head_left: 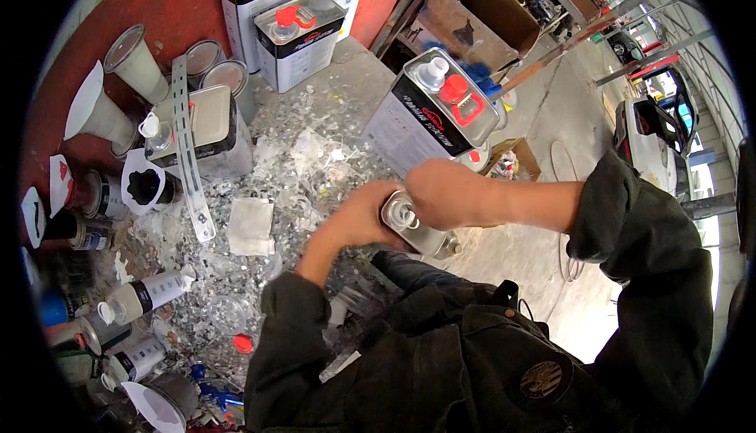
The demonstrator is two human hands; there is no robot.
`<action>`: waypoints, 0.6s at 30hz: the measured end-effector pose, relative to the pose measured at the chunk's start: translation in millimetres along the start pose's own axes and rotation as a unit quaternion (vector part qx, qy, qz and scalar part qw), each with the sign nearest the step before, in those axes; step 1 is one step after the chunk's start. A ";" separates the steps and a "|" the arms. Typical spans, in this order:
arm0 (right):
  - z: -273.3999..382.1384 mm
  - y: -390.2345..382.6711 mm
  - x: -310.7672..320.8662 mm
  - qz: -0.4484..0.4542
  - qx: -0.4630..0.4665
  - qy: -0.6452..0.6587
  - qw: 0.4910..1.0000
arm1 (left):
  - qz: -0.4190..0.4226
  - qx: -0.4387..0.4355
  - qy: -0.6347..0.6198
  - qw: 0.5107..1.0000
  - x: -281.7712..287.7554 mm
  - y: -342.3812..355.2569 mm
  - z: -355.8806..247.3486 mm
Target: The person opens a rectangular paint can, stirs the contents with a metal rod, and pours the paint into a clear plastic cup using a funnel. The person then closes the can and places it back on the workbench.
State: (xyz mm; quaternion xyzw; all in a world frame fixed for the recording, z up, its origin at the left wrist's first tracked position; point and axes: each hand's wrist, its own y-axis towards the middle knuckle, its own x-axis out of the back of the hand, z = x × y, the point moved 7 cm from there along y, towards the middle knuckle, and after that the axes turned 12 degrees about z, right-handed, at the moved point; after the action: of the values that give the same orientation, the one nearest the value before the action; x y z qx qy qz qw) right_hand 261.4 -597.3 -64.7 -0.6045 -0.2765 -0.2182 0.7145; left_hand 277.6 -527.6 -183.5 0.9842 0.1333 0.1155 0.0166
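Fingers of the left hand (361,216) clamp the metal can (429,240) beside the right hand (439,193), whose curled fingers' hold I cannot tell; brace it firmly, keeping the spout (402,215) steady.

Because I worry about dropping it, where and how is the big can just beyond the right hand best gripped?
Probably by the red handle on its top, from above: the big can stands upright, and the handle forms an uncovered loop.
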 end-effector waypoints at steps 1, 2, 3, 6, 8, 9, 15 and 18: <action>8.5 -1.7 2.3 0.004 0.023 -0.051 0.998 | -0.088 -0.039 0.035 0.995 -4.6 -8.3 2.2; 20.2 -7.8 6.6 0.005 0.048 -0.102 0.994 | -0.147 -0.012 0.051 0.988 -8.8 -16.6 -1.1; 30.5 -9.8 7.3 0.010 0.073 -0.153 0.985 | -0.206 0.016 0.065 0.976 -14.9 -24.0 -5.9; 47.3 -15.5 0.1 0.014 0.149 -0.273 0.950 | -0.350 0.080 0.093 0.928 -25.0 -37.9 -20.4; 42.9 -16.3 -6.8 0.014 0.154 -0.292 0.944 | -0.437 0.099 0.099 0.889 -25.7 -52.3 -38.0; 38.6 -17.3 -8.1 0.011 0.153 -0.303 0.941 | -0.501 0.092 0.155 0.847 -22.4 -62.9 -57.2; 37.5 -44.6 -3.6 -0.046 0.181 -0.329 0.926 | -0.377 0.186 0.010 0.907 -38.6 -55.4 -53.7; 13.5 -49.3 10.4 -0.078 0.123 -0.251 0.957 | -0.337 0.246 0.086 0.905 -33.7 -48.3 -61.5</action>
State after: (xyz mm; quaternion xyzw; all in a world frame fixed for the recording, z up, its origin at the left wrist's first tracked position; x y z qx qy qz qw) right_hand 235.6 -592.4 -19.7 -0.5236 -0.5179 -0.0783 0.6719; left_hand 219.3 -489.9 -134.3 0.8394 0.4826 0.1503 -0.1998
